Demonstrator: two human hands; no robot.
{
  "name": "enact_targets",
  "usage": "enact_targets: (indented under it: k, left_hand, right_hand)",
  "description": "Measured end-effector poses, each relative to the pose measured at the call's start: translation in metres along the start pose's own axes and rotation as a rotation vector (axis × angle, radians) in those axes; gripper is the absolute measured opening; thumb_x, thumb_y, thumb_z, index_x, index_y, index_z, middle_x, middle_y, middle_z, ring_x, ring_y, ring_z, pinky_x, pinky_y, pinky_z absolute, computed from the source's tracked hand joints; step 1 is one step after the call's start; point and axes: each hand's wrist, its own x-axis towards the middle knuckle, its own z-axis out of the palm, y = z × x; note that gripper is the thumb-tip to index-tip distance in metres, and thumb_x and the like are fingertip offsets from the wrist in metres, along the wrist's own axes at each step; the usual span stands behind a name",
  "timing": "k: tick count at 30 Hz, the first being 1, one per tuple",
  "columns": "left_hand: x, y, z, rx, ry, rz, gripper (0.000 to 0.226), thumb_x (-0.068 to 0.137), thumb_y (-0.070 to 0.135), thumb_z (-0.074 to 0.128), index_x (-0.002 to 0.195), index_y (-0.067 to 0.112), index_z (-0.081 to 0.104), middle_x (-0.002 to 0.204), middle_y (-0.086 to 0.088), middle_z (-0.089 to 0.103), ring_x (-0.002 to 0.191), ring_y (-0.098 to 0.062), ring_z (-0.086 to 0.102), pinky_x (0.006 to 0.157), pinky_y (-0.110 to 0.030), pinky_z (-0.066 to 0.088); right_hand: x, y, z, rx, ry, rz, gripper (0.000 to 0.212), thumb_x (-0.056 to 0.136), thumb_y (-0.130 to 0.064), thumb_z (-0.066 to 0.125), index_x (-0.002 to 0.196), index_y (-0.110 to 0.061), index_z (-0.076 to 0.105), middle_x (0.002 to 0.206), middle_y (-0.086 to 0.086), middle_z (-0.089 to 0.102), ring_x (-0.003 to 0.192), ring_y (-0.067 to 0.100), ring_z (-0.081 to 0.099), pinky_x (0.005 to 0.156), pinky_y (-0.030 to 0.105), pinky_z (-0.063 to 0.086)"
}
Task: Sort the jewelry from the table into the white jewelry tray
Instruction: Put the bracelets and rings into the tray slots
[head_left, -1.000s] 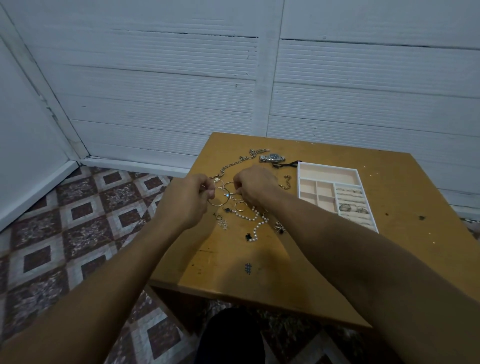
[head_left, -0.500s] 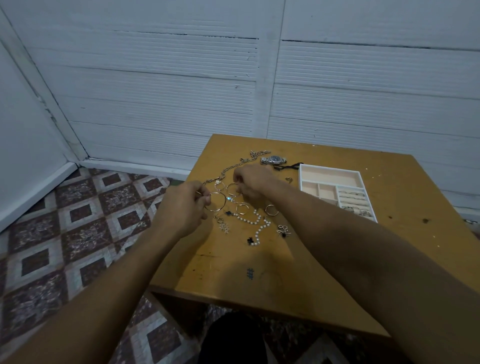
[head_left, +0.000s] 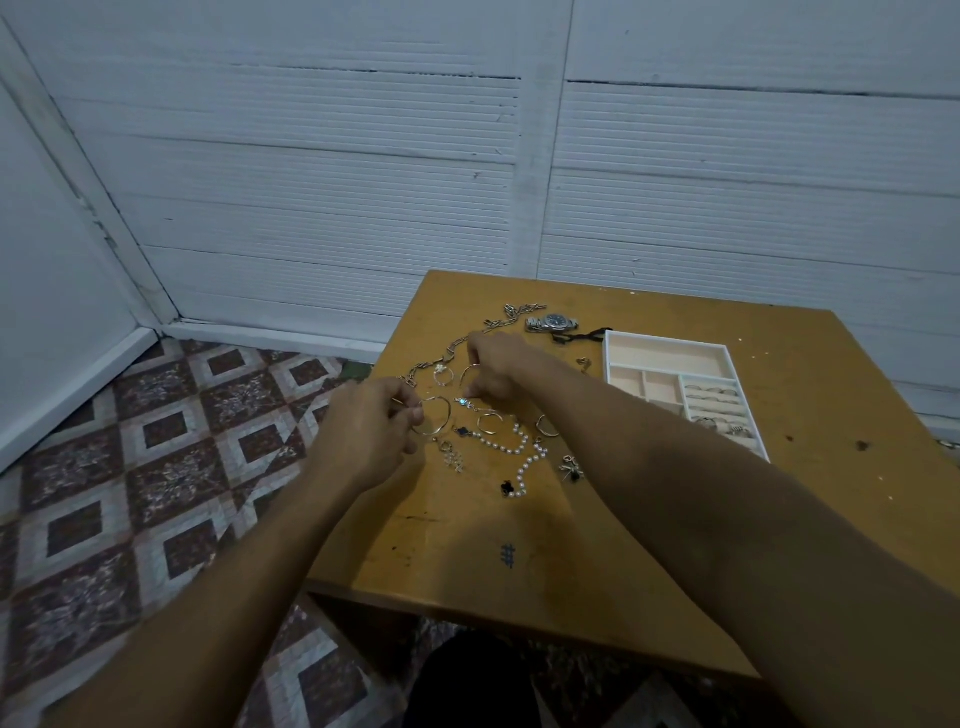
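Nearby lie watch (head_left: 557, 322), pearls (head_left: 521, 475) and tray (head_left: 665, 358); left hand (head_left: 363, 431) pinches a hoop (head_left: 447, 415); right hand (head_left: 496, 364): hold unclear.

1. A wooden table (head_left: 457, 561) with an ochre top stands with its far edge close to the wall.
2. A small blue hash mark (head_left: 507, 555) is drawn on the top, near the near edge.
3. A dark spot (head_left: 862, 445) sits toward the table's right edge, among pale specks.
4. The white ribbed wall (head_left: 363, 182) behind has a vertical strip (head_left: 540, 156) running down it.
5. A white baseboard (head_left: 270, 335) meets the patterned tile floor (head_left: 156, 467), left of the table.
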Motion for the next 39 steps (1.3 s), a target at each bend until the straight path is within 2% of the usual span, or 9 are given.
enact_targets:
  k: [5, 9, 13, 21, 26, 28, 31, 34, 39]
  left_hand:
    - [0.005, 0.001, 0.000, -0.098, 0.006, -0.059, 0.011, 0.095, 0.007, 0.055, 0.089, 0.012, 0.064, 0.079, -0.002, 0.069, 0.065, -0.011, 0.069, 0.058, -0.024, 0.058]
    - [0.009, 0.005, 0.000, -0.151, 0.016, -0.085, 0.011, 0.095, 0.007, 0.055, 0.090, 0.009, 0.064, 0.080, -0.005, 0.069, 0.065, -0.013, 0.070, 0.059, -0.025, 0.059]
    - [0.017, 0.009, 0.003, -0.081, 0.036, -0.076, 0.012, 0.094, 0.011, 0.058, 0.086, 0.016, 0.066, 0.076, 0.002, 0.069, 0.067, -0.013, 0.070, 0.065, -0.030, 0.059]
    - [0.039, 0.069, 0.042, -0.283, -0.041, -0.081, 0.011, 0.094, 0.010, 0.059, 0.090, 0.016, 0.067, 0.079, -0.004, 0.070, 0.064, -0.017, 0.071, 0.063, -0.032, 0.061]
    - [0.052, 0.111, 0.078, -0.314, -0.150, -0.070, 0.007, 0.092, 0.010, 0.062, 0.093, 0.011, 0.068, 0.079, -0.007, 0.069, 0.062, -0.017, 0.069, 0.053, -0.019, 0.056]
    - [0.060, 0.125, 0.089, -0.298, -0.185, -0.051, 0.007, 0.092, 0.008, 0.062, 0.092, 0.010, 0.069, 0.079, -0.007, 0.069, 0.063, -0.018, 0.069, 0.057, -0.021, 0.058]
    - [0.073, 0.143, 0.104, -0.256, -0.215, -0.018, 0.010, 0.091, 0.003, 0.062, 0.088, 0.010, 0.069, 0.081, -0.007, 0.068, 0.065, -0.023, 0.071, 0.060, -0.029, 0.060]
    - [0.086, 0.156, 0.120, -0.213, -0.241, 0.003, 0.012, 0.090, 0.001, 0.062, 0.086, 0.007, 0.071, 0.082, -0.012, 0.069, 0.063, -0.025, 0.071, 0.063, -0.041, 0.061]
    - [0.105, 0.176, 0.149, -0.108, -0.260, 0.061, 0.009, 0.088, 0.008, 0.065, 0.089, 0.008, 0.074, 0.075, -0.010, 0.072, 0.071, -0.020, 0.073, 0.067, -0.036, 0.060]
  right_hand:
    - [-0.004, 0.001, -0.005, 0.165, 0.062, -0.069, 0.025, 0.086, -0.019, 0.069, 0.097, -0.018, 0.048, 0.101, 0.005, 0.058, 0.092, 0.023, 0.054, 0.073, 0.033, 0.044]
    - [-0.008, 0.005, -0.019, 0.357, 0.221, -0.111, 0.006, 0.090, -0.010, 0.065, 0.094, -0.011, 0.060, 0.095, 0.004, 0.061, 0.090, 0.020, 0.057, 0.075, 0.030, 0.045]
    - [-0.019, 0.019, -0.042, 0.450, 0.317, -0.109, 0.005, 0.089, -0.013, 0.067, 0.094, -0.012, 0.069, 0.088, -0.002, 0.064, 0.083, 0.013, 0.057, 0.063, 0.022, 0.040]
    - [-0.055, 0.094, -0.081, 0.398, 0.416, -0.004, 0.001, 0.086, -0.017, 0.071, 0.087, -0.017, 0.071, 0.088, 0.001, 0.067, 0.085, 0.015, 0.060, 0.069, 0.021, 0.040]
    - [-0.080, 0.157, -0.089, 0.392, 0.477, 0.129, 0.008, 0.090, -0.013, 0.067, 0.096, -0.010, 0.071, 0.091, 0.005, 0.069, 0.081, 0.020, 0.067, 0.068, 0.023, 0.048]
    - [-0.088, 0.181, -0.090, 0.380, 0.520, 0.189, 0.010, 0.090, -0.014, 0.066, 0.097, -0.009, 0.071, 0.091, 0.006, 0.069, 0.081, 0.021, 0.068, 0.067, 0.022, 0.050]
    - [-0.097, 0.211, -0.087, 0.347, 0.586, 0.254, 0.012, 0.090, -0.013, 0.066, 0.097, -0.008, 0.074, 0.095, 0.010, 0.071, 0.090, 0.023, 0.066, 0.083, 0.028, 0.050]
    - [-0.100, 0.232, -0.079, 0.359, 0.583, 0.288, 0.014, 0.091, -0.012, 0.064, 0.099, -0.007, 0.074, 0.092, 0.007, 0.067, 0.084, 0.018, 0.060, 0.071, 0.021, 0.042]
    - [-0.090, 0.252, -0.061, 0.366, 0.530, 0.351, 0.011, 0.085, -0.011, 0.067, 0.092, -0.014, 0.075, 0.095, 0.003, 0.070, 0.083, 0.015, 0.058, 0.072, 0.026, 0.042]
